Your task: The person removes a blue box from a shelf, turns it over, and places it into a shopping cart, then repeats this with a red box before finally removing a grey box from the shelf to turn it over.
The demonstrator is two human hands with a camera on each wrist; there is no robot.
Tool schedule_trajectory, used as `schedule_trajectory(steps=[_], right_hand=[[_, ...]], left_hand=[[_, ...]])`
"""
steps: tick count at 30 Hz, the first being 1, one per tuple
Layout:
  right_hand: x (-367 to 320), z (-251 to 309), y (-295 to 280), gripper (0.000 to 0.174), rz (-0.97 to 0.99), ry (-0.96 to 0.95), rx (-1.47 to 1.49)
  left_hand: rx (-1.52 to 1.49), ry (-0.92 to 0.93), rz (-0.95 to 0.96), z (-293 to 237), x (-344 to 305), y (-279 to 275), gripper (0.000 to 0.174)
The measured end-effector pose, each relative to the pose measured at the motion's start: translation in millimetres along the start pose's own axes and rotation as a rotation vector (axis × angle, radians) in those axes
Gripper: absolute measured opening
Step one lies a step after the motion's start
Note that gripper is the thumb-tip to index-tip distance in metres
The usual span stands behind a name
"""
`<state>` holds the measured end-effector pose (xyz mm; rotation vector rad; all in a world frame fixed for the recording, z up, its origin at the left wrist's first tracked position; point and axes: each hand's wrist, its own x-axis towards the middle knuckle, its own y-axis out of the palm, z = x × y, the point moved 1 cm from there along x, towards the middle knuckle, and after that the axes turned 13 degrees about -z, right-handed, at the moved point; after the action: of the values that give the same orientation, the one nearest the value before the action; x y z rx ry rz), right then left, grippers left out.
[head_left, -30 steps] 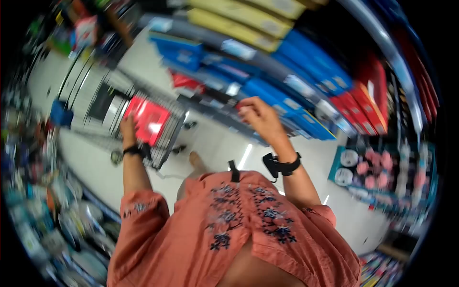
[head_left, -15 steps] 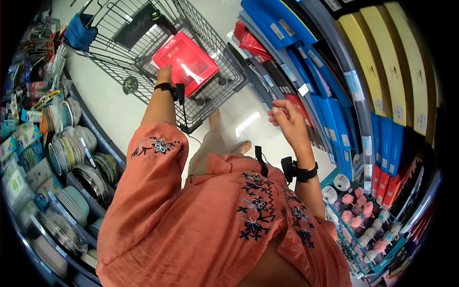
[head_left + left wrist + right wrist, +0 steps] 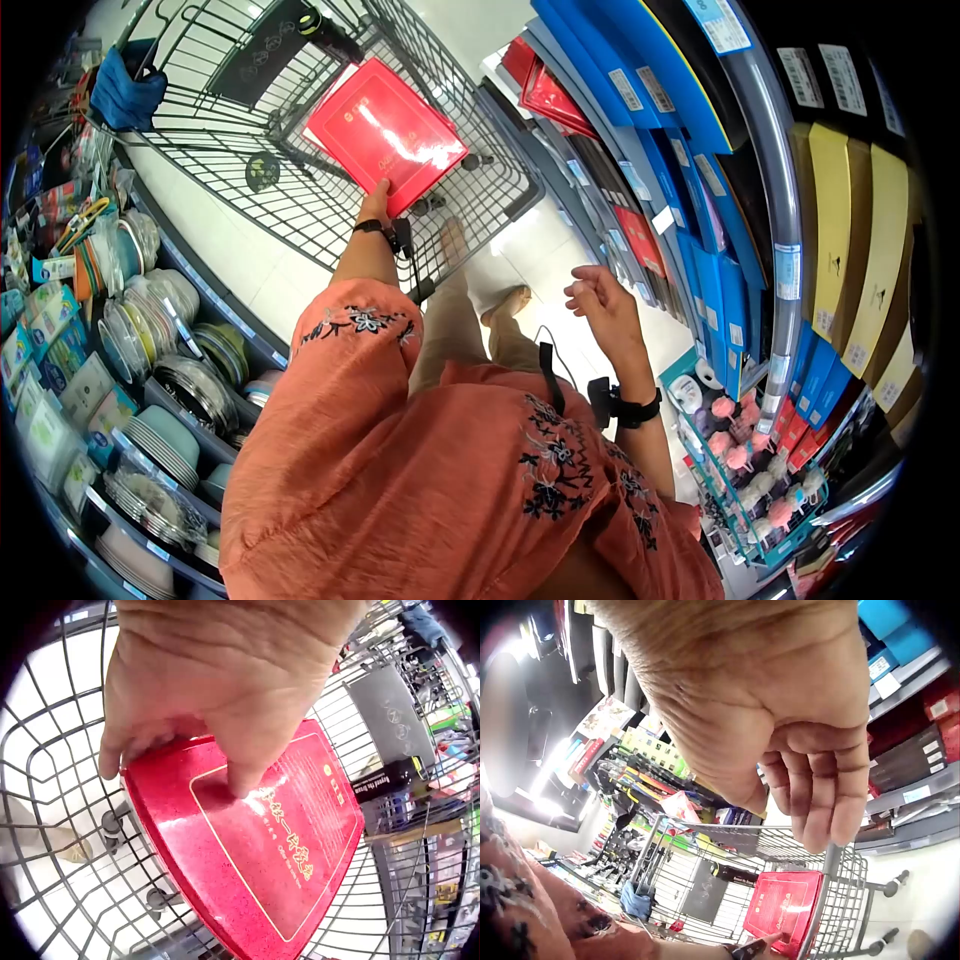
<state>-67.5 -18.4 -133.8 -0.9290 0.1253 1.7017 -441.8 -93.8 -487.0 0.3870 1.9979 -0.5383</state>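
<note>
A glossy red box (image 3: 385, 130) with gold lettering and a gold border lies in a wire shopping cart (image 3: 225, 160). My left hand (image 3: 376, 205) grips its near edge. In the left wrist view, the thumb presses on the lid of the box (image 3: 255, 847) while the other fingers curl down over its side, their tips partly hidden. To the right, outside the cart, my right hand (image 3: 605, 310) hangs in the air with loosely bent fingers and holds nothing. The right wrist view shows that hand (image 3: 780, 712) with the cart beyond it.
A dark bottle (image 3: 330, 38) lies by the cart's black panel (image 3: 262, 55), and a blue cloth (image 3: 128, 90) hangs at the handle end. Shelves of plates (image 3: 165, 450) line the left. Blue folders (image 3: 690, 200) and yellow boxes (image 3: 840, 230) fill the right shelves, above pink fluffy items (image 3: 735, 445).
The view has swung right and steadied, with the cart now nearer. My left hand has stayed at the red box, its thumb now showing on the lid. The right hand stays empty.
</note>
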Motion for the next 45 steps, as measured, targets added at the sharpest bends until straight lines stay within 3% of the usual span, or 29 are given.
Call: schedule_trajectory(steps=[4,5,7,14,19,21,23,24,26,29,32,37,45], right_hand=[[1,5,10,0.028,0.019,-0.004,-0.033],[1,9,12,0.028,0.026,-0.031,-0.032],[0,11,13,0.029,0.062,-0.078,-0.054],[-8,13,16,0.028,0.081,-0.119,-0.052],[-17,16,19,0.028,0.067,-0.212,0.007],[-16,12,17,0.027,0.072,-0.306,-0.023],[-20,14,14,0.027,0.088,-0.379,0.032],[-20,14,13,0.027,0.096,-0.393,0.029],[-15,10,15,0.028,0.112,-0.439,0.045],[-22,25,13,0.029,0.134,-0.608,0.056],[-48,53,9,0.031,0.172,-0.747,0.088],[-78,79,14,0.038,0.188,-0.944,0.078],[-126,116,35,0.064,0.236,-0.947,0.291]], left_hand=[[0.103,-0.129,0.005,-11,-8,-9,0.041],[0.081,-0.049,0.014,-9,-14,-8,0.039],[0.119,0.014,0.073,0,-1,-11,0.049],[-0.019,-0.024,0.125,-24,-32,0,0.049],[-0.313,0.249,0.086,-48,-56,19,0.050],[-0.378,0.304,0.078,-66,-83,23,0.049],[-0.470,0.375,0.168,-83,-152,19,0.046],[-0.405,0.405,0.101,-83,-150,17,0.045],[-0.481,0.653,0.149,-80,-172,11,0.045],[-0.478,0.688,0.251,-80,-236,-11,0.037],[-0.336,0.750,0.191,-77,-303,-45,0.030],[-0.103,1.118,0.016,-64,-406,-88,0.029],[-0.023,1.486,-0.117,-19,-540,-111,0.035]])
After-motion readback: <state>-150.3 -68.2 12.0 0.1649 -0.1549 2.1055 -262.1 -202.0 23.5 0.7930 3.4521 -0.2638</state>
